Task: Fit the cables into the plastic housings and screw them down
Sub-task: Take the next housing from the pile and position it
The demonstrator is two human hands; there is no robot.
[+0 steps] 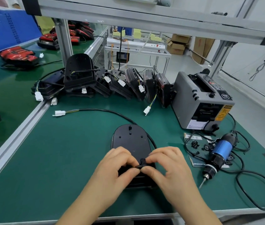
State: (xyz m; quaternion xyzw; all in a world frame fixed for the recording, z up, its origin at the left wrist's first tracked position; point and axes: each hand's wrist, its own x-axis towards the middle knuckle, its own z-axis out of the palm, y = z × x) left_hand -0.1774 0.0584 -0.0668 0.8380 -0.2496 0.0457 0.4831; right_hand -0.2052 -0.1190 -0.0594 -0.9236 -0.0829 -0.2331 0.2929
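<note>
Head view, nearest first: my left hand (117, 166) and my right hand (169, 166) meet over the near end of the black housing (131, 142), which lies flat on the green mat (55, 168) straight in front of me. Both grips are narrow pinches. As far as I can tell, the left thumb and forefinger close on the cable (99, 109), and the right thumb and forefinger close on the small black clip (142, 161) sitting on it. The exact contact under my fingertips is hidden.

I judge this to be the seating step, with no screw driven yet. To do it well, I should keep the cable straight between the two pinches and press the clip down square into its seat, not tilted. Before letting go, I should check that no wire is trapped beneath it.

The cable leaves the housing on the right, loops far and left, and ends in a white connector (60, 113). That slack suggests nothing will tug.

Near on the right lies the electric screwdriver (218, 153), its bit pointing towards me, beside loose black parts (195, 143). Farther off stands a grey tape dispenser (198, 101), with a row of other housings (128, 83) to its left.
</note>
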